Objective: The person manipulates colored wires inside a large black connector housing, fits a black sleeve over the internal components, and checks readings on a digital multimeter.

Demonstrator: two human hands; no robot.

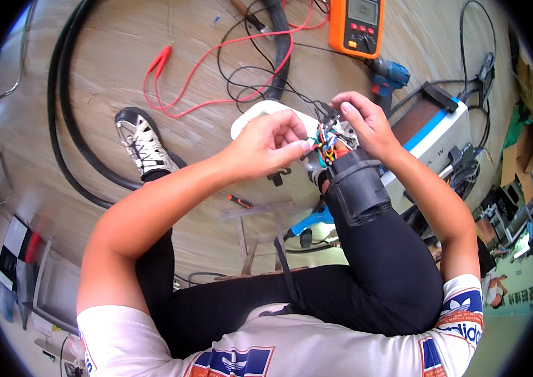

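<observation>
A dark, ribbed, cup-shaped plastic housing (359,188) rests on my right knee. From its upper end stands a bundle of thin coloured wires (328,148), in yellow, red, blue, green and white. My left hand (274,143) comes at the bundle from the left, with thumb and forefinger pinched at a wire end. On the other side, my right hand (370,125) curls at the top of the wires. Its thumb and fingertips close by a small black clip (330,114) on thin black leads; the exact grip is partly hidden. Behind my left hand lies a white rounded part (261,113).
An orange multimeter (355,26) lies at the far side, with a blue cordless drill (389,76) beside it. A red clip (161,61) lies on the floor. Thick black cable (59,113) curves at left. A blue-and-white box (433,135) stands right; a small wooden stool (254,217) is below.
</observation>
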